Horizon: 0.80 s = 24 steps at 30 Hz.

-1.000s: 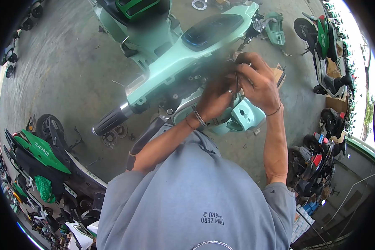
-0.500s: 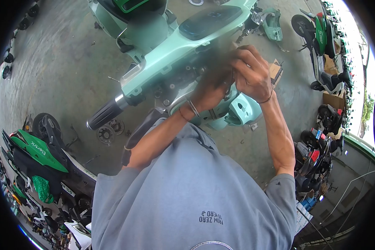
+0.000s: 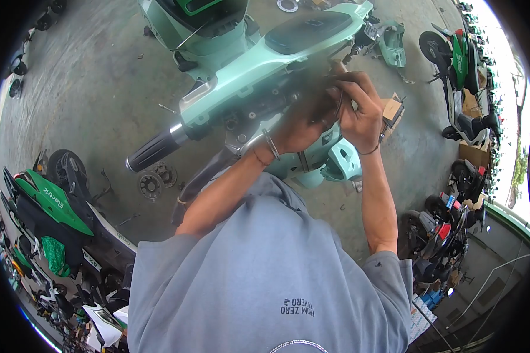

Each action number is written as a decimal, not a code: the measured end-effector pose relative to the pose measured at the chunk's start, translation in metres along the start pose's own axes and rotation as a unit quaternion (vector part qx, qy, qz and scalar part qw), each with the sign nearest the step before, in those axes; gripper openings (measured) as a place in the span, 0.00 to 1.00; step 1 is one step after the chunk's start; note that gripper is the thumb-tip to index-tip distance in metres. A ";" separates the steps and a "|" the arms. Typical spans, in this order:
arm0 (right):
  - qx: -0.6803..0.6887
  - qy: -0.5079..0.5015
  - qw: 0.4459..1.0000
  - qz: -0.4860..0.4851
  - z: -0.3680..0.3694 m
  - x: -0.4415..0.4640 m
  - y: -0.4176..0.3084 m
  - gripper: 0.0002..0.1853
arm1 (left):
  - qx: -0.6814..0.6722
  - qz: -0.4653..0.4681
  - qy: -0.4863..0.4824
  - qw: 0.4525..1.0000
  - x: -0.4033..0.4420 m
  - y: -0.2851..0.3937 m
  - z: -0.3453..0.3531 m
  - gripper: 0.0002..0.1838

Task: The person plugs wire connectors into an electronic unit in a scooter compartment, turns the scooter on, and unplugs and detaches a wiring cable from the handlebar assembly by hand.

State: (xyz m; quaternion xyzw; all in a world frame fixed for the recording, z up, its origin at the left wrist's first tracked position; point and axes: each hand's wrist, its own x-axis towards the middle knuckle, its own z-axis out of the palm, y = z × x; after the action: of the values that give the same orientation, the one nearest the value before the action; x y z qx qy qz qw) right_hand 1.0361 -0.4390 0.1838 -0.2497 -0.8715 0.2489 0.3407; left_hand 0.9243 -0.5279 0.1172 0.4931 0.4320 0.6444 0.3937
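Note:
A mint-green scooter handlebar cover (image 3: 235, 75) with a dark display panel (image 3: 308, 32) lies across the front of me. Its black handlebar grip (image 3: 153, 151) points left. Behind the cover's right half, my left hand (image 3: 303, 128) is curled close to the handlebar's underside, its fingers largely smeared by a blurred patch. Beside it, my right hand (image 3: 360, 112) has its fingers bent and drawn together near the left fingertips. A thin dark strand shows between the hands; what exactly they pinch cannot be made out. Below them sits a mint-green body panel (image 3: 341, 162).
Another mint-green scooter body (image 3: 203, 44) stands ahead. Round metal parts (image 3: 151, 184) lie on the floor at left, and a loose mint panel (image 3: 393, 44) lies at right. A green scooter (image 3: 56, 200) is on the left, another scooter (image 3: 456, 65) on the right, and a cardboard box (image 3: 391, 110) nearby.
My right hand has shifted slightly down, its fist loosening into longer, bent fingers. My left hand stays close to the same spot. The whole view has shifted a little.

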 end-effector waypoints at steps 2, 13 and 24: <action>0.027 -0.004 0.999 0.022 -0.006 0.001 -0.010 0.12 | 0.021 -0.010 -0.031 0.999 0.002 0.000 -0.004 0.18; 0.333 -0.102 0.918 0.190 -0.054 -0.021 -0.014 0.14 | -0.028 -0.095 -0.065 0.993 0.004 0.014 -0.006 0.28; 0.115 -0.149 0.950 0.250 -0.052 0.016 -0.017 0.15 | -0.125 -0.179 -0.008 0.976 0.008 0.011 0.005 0.20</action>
State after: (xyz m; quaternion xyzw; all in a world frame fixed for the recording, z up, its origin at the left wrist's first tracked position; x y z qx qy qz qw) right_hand 1.0587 -0.4287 0.2350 -0.3791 -0.7874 0.4590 0.1596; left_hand 0.9269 -0.5231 0.1301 0.3600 0.4265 0.6085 0.5641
